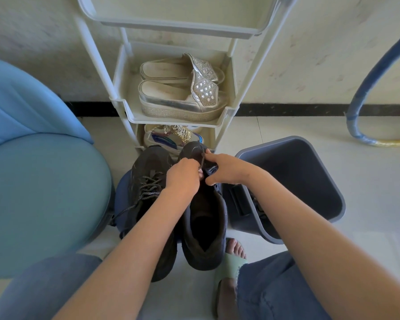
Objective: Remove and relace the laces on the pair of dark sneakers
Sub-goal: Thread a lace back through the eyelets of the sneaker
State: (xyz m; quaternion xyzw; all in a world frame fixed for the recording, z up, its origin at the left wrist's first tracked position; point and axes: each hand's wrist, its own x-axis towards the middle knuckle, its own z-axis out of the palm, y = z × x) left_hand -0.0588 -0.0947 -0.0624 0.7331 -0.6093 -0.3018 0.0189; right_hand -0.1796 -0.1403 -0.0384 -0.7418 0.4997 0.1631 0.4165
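Our right hand (226, 169) grips the front of the unlaced sneaker (206, 227) to steady it while our left hand (182, 175) pinches what seems its lace (203, 158).

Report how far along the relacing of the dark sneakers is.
Done: the unlaced sneaker shows no lace across its open throat. In hand: the left hand and right hand grip its front end; whether a lace is being threaded is hidden. Left: the laced sneaker, lace in place, then relacing both.
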